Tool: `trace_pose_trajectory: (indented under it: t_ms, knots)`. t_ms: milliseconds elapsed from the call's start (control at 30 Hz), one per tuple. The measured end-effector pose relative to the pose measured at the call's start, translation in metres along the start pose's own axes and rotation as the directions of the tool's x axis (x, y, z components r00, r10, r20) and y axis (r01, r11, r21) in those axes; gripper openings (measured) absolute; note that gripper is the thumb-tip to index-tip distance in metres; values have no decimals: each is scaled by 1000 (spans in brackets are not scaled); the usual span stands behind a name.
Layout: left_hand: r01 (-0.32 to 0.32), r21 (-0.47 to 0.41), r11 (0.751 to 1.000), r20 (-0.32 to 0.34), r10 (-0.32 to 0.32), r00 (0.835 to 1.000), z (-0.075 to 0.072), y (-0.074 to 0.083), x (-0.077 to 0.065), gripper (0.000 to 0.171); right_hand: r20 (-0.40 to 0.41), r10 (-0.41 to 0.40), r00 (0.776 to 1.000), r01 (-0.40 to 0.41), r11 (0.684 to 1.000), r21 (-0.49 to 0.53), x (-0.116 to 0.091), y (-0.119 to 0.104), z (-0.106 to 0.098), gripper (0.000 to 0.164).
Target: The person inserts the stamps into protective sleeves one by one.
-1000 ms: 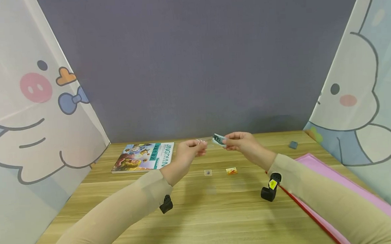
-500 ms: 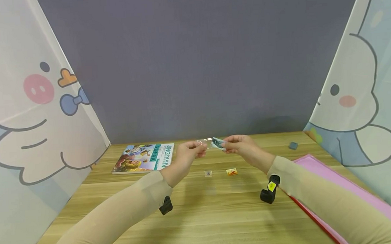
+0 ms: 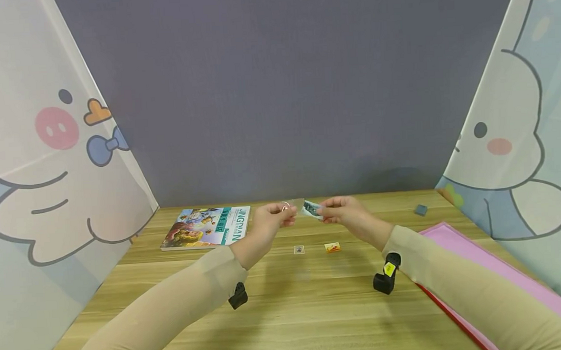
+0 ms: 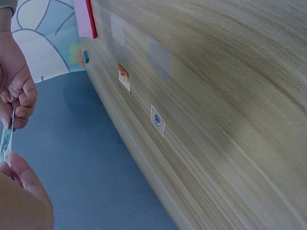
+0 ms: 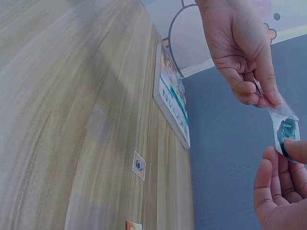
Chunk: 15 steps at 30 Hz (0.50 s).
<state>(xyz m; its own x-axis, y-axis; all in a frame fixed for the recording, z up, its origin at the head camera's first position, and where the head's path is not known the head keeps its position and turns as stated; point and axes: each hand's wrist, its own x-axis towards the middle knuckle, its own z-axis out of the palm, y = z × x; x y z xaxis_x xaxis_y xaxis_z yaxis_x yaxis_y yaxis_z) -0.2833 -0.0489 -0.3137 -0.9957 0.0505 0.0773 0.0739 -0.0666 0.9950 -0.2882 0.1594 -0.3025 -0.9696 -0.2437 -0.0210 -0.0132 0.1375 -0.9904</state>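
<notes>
My left hand [image 3: 274,217] pinches a small clear plastic sleeve [image 5: 284,108] between thumb and fingers. From the other side, my right hand [image 3: 346,211] pinches a small teal-and-white printed slip [image 3: 312,209], stamp-like, between thumb and fingertips. In the right wrist view the slip's edge meets the sleeve's end and overlaps it. Both are held up over the table's far part. Below them on the wood lie a small white-bordered square stamp-like slip [image 3: 298,249] and an orange-yellow one [image 3: 332,247].
A picture book [image 3: 207,227] lies at the back left of the wooden table [image 3: 288,317]. A pink folder [image 3: 480,270] with a red edge lies under my right forearm. A small grey-blue block [image 3: 421,209] sits at the back right. Two clear sleeves [image 4: 159,57] lie nearer me.
The right hand has shifted slightly left and the slip has turned to show more of its face beside the sleeve. The left hand stays nearly in place, still pinching the sleeve.
</notes>
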Motion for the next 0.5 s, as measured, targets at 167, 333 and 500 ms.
trace_pose_trajectory:
  t_ms: [167,333,500]
  knots:
    - [-8,17,1000,-4,8,1000,0,0,0,14,5,9,1000,-9,1000,5,1,1,1,27]
    - [-26,29,999,0,26,1000,-1,-1,0,16,11,29,1000,-29,1000,12,2,3,2,27]
    - [-20,36,999,2,20,1000,-1,0,-1,17,-1,22,1000,-22,1000,-12,1,2,1,26]
